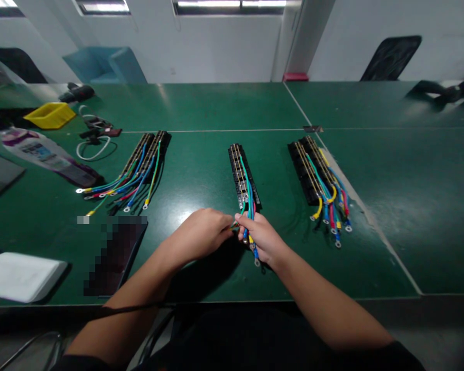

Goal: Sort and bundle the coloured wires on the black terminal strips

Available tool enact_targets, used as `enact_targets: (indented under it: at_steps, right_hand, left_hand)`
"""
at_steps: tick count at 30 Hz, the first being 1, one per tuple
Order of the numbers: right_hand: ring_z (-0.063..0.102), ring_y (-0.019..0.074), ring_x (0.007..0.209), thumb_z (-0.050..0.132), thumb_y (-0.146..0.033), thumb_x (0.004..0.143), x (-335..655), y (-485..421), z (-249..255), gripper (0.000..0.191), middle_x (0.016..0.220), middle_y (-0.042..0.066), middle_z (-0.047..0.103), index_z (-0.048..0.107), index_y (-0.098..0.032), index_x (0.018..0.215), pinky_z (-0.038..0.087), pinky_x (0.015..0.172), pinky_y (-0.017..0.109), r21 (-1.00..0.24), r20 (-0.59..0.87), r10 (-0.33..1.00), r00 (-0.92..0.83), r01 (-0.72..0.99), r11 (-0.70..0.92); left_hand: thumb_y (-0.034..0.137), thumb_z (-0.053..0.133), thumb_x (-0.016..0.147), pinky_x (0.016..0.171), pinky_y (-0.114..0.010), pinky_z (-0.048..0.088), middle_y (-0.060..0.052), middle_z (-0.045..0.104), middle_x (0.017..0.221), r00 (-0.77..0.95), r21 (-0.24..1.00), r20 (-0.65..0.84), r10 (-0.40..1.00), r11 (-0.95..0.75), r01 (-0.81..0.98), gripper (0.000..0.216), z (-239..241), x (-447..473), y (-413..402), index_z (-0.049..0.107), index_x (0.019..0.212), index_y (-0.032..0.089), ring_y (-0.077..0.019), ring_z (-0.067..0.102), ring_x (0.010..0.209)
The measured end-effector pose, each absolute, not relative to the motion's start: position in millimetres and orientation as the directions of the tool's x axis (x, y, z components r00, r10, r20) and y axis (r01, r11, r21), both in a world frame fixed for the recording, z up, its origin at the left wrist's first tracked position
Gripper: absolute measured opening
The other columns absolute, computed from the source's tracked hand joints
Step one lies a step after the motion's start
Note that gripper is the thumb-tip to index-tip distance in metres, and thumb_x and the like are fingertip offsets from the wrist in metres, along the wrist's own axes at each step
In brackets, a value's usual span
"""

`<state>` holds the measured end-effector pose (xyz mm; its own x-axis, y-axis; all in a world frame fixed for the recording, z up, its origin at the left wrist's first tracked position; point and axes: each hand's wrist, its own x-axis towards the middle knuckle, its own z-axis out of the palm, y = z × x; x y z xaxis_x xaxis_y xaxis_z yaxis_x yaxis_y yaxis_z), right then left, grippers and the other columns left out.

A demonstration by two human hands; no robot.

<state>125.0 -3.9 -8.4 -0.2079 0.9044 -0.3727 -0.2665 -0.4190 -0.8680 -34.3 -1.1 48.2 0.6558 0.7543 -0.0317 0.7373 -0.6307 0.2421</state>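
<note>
A black terminal strip [238, 172] with metal rails lies in the middle of the green table. Coloured wires [249, 193] run from it toward me, with ring lugs at their ends. My right hand [263, 236] is closed around this bundle, thumb on top, and a ring lug [257, 262] sticks out below the fingers. Just to its left, my left hand [206, 232] pinches a green-yellow wire [235, 225] of the same strip. The left fingertips are partly hidden behind the hand itself.
Wired strips lie in pairs at left [154, 147] and right [305, 167]. Farther left are a bottle [48, 154], a yellow bin [52, 115], a white cable [95, 152], a dark blurred-out phone [118, 257] and a white box [25, 275]. The table's near edge runs under my forearms.
</note>
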Motion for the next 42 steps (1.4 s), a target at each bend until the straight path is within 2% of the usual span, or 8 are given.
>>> enact_targets:
  at_steps: [8,15,20,23,31,37,42]
  right_hand:
    - [0.046,0.0073,0.039,0.065,-0.031,0.076,126,-3,-9,0.022,0.046,-0.006,0.050,0.050,-0.018,0.067,0.033,0.039,0.019,-0.851,-0.398,0.897,-0.194,-0.287,-0.440]
    - [0.046,0.0071,0.037,0.070,-0.029,0.072,128,-2,-8,0.026,0.044,-0.006,0.049,0.047,-0.018,0.068,0.034,0.038,0.018,-0.803,-0.456,0.870,-0.186,-0.337,-0.492]
    - [0.045,0.0065,0.037,0.071,-0.025,0.071,126,-2,-6,0.026,0.045,-0.007,0.048,0.046,-0.019,0.069,0.037,0.039,0.018,-0.749,-0.477,0.849,-0.229,-0.399,-0.529]
    - [0.046,0.0069,0.037,0.069,-0.022,0.073,125,-2,-6,0.023,0.045,-0.006,0.049,0.047,-0.019,0.069,0.039,0.040,0.019,-0.739,-0.479,0.840,-0.253,-0.401,-0.542]
    - [0.048,0.0080,0.037,0.066,-0.022,0.078,125,-1,-6,0.020,0.045,-0.005,0.051,0.048,-0.018,0.070,0.041,0.040,0.019,-0.729,-0.497,0.823,-0.274,-0.382,-0.568]
    - [0.049,0.0080,0.035,0.054,-0.019,0.088,125,2,-1,0.020,0.044,-0.003,0.053,0.051,-0.016,0.069,0.039,0.037,0.018,-0.702,-0.569,0.773,-0.280,-0.324,-0.634]
    - [0.049,0.0072,0.034,0.055,-0.015,0.088,125,5,1,0.020,0.043,-0.004,0.052,0.051,-0.015,0.068,0.039,0.036,0.017,-0.699,-0.585,0.759,-0.288,-0.297,-0.651]
  left_hand:
    - [0.025,0.052,0.085,0.050,-0.027,0.027,-0.005,0.066,0.065,0.693,0.185,-0.056,0.718,-0.675,0.714,0.019,51,-31,9,0.066,0.075,0.017,-0.0140,0.055,0.053]
    - [0.021,0.052,0.086,0.052,-0.024,0.030,-0.002,0.065,0.064,0.753,0.363,-0.050,0.656,-0.691,0.625,0.019,53,-32,14,0.068,0.078,0.016,-0.0111,0.054,0.054]
    - [0.023,0.056,0.084,0.051,-0.022,0.028,0.001,0.061,0.062,0.726,0.413,-0.036,0.687,-0.651,0.637,0.015,45,-36,13,0.065,0.073,0.016,-0.0091,0.051,0.052]
    - [0.025,0.060,0.081,0.050,-0.022,0.026,0.002,0.060,0.060,0.697,0.410,-0.057,0.715,-0.619,0.669,0.013,39,-39,13,0.064,0.072,0.016,-0.0087,0.049,0.051]
    - [0.026,0.051,0.089,0.053,-0.022,0.027,-0.001,0.061,0.063,0.734,0.405,-0.054,0.677,-0.657,0.636,0.022,42,-43,11,0.063,0.073,0.015,-0.0092,0.050,0.054]
    - [0.026,0.058,0.083,0.051,-0.021,0.026,0.000,0.061,0.061,0.680,0.424,-0.074,0.729,-0.594,0.683,0.016,35,-44,13,0.063,0.072,0.015,-0.0089,0.050,0.052]
    - [0.027,0.051,0.089,0.053,-0.022,0.027,-0.001,0.063,0.064,0.727,0.409,-0.049,0.685,-0.650,0.640,0.023,37,-44,12,0.064,0.075,0.014,-0.0090,0.050,0.054]
